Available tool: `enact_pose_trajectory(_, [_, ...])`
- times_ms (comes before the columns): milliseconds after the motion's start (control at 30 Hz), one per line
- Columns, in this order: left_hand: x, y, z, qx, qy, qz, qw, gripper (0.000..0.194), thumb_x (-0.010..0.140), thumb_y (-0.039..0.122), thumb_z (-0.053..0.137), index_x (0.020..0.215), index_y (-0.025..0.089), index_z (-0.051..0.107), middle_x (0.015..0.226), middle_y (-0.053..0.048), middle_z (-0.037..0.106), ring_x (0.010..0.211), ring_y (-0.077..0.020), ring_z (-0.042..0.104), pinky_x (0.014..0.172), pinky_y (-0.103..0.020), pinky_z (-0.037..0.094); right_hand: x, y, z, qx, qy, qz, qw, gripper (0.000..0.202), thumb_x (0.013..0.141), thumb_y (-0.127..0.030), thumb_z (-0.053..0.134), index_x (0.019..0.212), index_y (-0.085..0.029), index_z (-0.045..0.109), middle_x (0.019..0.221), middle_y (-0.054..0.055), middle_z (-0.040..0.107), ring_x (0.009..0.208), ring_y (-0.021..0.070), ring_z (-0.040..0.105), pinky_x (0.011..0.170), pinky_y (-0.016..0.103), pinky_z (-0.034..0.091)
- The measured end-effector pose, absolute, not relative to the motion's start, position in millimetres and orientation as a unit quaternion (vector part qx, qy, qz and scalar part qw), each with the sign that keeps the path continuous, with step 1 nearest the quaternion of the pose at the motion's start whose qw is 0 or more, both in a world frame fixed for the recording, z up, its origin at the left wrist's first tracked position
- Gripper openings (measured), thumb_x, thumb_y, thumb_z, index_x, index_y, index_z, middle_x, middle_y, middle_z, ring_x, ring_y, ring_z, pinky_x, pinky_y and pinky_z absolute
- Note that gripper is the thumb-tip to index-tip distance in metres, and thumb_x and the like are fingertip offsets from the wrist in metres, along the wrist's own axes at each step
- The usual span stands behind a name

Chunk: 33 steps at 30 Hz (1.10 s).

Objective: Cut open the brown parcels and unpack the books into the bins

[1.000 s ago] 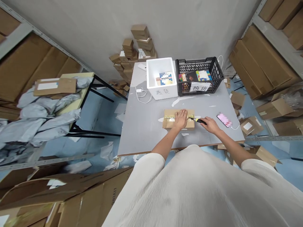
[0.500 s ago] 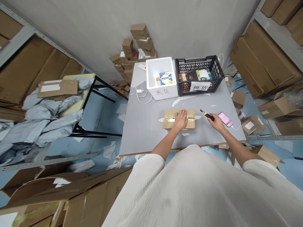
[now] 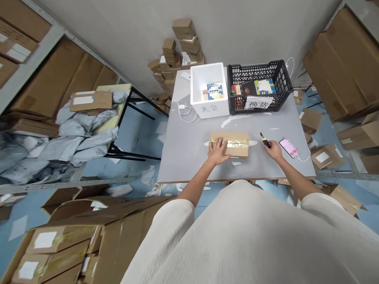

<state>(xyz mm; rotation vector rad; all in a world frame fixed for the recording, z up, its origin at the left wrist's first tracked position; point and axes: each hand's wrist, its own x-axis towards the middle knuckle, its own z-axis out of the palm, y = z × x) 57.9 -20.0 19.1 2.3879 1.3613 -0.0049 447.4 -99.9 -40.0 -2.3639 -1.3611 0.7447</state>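
A small brown cardboard box (image 3: pixel 241 138) lies on the grey table, with shiny yellowish tape along its top. My left hand (image 3: pixel 218 151) rests on the box's left part, fingers spread over the top and thumb pointing right. Closed around a black and yellow utility knife (image 3: pixel 265 141), my right hand (image 3: pixel 274 150) is at the table to the right of the box. The knife's dark blade end points up and left, away from the box. Just right of that hand lies a phone (image 3: pixel 288 147) with a pink screen, a white cable plugged into it.
A white foam bin (image 3: pixel 211 112) and a black plastic crate (image 3: pixel 260 107), both holding books, stand at the table's back. Grey parcels (image 3: pixel 69 146) cover a side table at left. A big carton (image 3: pixel 124 232) of boxes stands at lower left; more cartons (image 3: pixel 324 156) lie right.
My left hand has slid from the middle of the box to its left part. My right hand has turned the knife more upright. The view has shifted somewhat.
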Motion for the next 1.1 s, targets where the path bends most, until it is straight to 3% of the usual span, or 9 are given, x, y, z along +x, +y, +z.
enact_pose_trajectory(300, [57.4, -32.5, 10.7, 0.827, 0.529, -0.036, 0.189, 0.09, 0.103, 0.066, 0.062, 0.181, 0.033, 0.029, 0.189, -0.011, 0.025, 0.176, -0.0372, 0.018, 0.142, -0.063, 0.012, 472.1, -97.7, -101.4, -0.874, -0.395, 0.274, 0.072, 0.047, 0.096, -0.046, 0.07, 0.134, -0.018, 0.069, 0.14, 0.025, 0.067, 0.125, 0.0398, 0.068, 0.098, 0.047, 0.056])
enact_pose_trajectory(467, [59.2, -34.9, 7.6, 0.82, 0.541, -0.039, 0.183, 0.094, 0.101, 0.07, 0.065, 0.181, 0.035, 0.029, 0.189, -0.011, 0.027, 0.176, -0.0407, 0.019, 0.141, -0.063, 0.014, 478.7, -96.9, -124.7, -0.872, -0.406, 0.267, 0.053, 0.05, 0.098, -0.045, 0.07, 0.138, -0.015, 0.064, 0.142, 0.027, 0.063, 0.129, 0.0411, 0.064, 0.103, 0.05, 0.055])
enact_pose_trajectory(767, [58.8, -37.5, 0.7, 0.809, 0.556, -0.028, 0.188, 0.094, 0.101, 0.077, 0.061, 0.179, 0.031, 0.036, 0.189, -0.011, 0.027, 0.176, -0.0375, 0.018, 0.142, -0.059, 0.01, 476.0, -97.2, -137.9, -0.872, -0.423, 0.239, 0.052, 0.054, 0.096, -0.05, 0.071, 0.136, -0.016, 0.06, 0.141, 0.024, 0.061, 0.128, 0.0403, 0.059, 0.105, 0.051, 0.052])
enact_pose_trajectory(933, [60.6, -36.7, -3.1, 0.808, 0.553, 0.0, 0.202, 0.09, 0.101, 0.073, 0.063, 0.177, 0.031, 0.04, 0.188, -0.011, 0.029, 0.175, -0.039, 0.021, 0.142, -0.062, 0.01, 451.5, -89.6, -112.9, -0.841, -0.473, 0.221, 0.14, 0.052, 0.105, -0.053, 0.051, 0.14, -0.017, 0.062, 0.139, 0.025, 0.063, 0.128, 0.0422, 0.059, 0.109, 0.059, 0.05])
enact_pose_trajectory(1100, [62.5, -34.7, -5.3, 0.809, 0.542, 0.042, 0.223, 0.086, 0.098, 0.067, 0.07, 0.172, 0.03, 0.047, 0.186, -0.014, 0.033, 0.174, -0.0413, 0.024, 0.141, -0.065, 0.011, 398.1, -71.6, -62.2, -0.725, -0.572, 0.266, 0.278, 0.054, 0.107, -0.056, 0.048, 0.144, -0.021, 0.063, 0.141, 0.021, 0.067, 0.11, 0.0327, 0.068, 0.106, 0.053, 0.056])
